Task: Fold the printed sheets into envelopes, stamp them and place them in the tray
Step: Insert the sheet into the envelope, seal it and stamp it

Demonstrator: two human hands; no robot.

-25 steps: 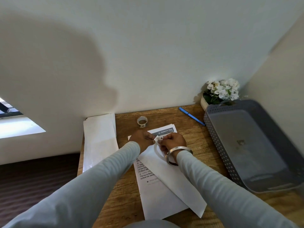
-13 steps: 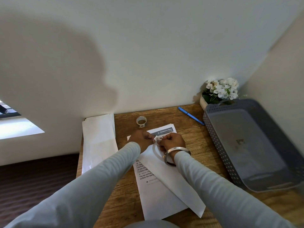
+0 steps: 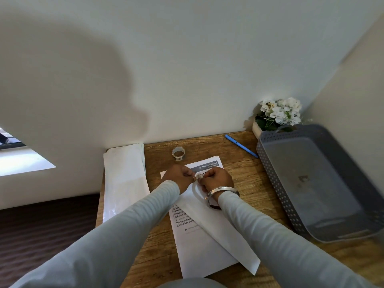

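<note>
Left hand [image 3: 180, 178] and right hand [image 3: 216, 179] side by side, both pinching a small white paper bit [image 3: 197, 175], above a long white envelope [image 3: 220, 225] on printed sheets [image 3: 199, 248]

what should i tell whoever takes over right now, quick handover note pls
Left hand and right hand: both pinch a small white piece between fingertips, above the folded envelope.
Envelope lies diagonally across the printed sheets at desk centre. Spare white stack at left; tape roll and blue pen behind.
Done: one envelope folded.
Left: stick the piece on, put the envelope in the grey tray, which holds none yet.
</note>
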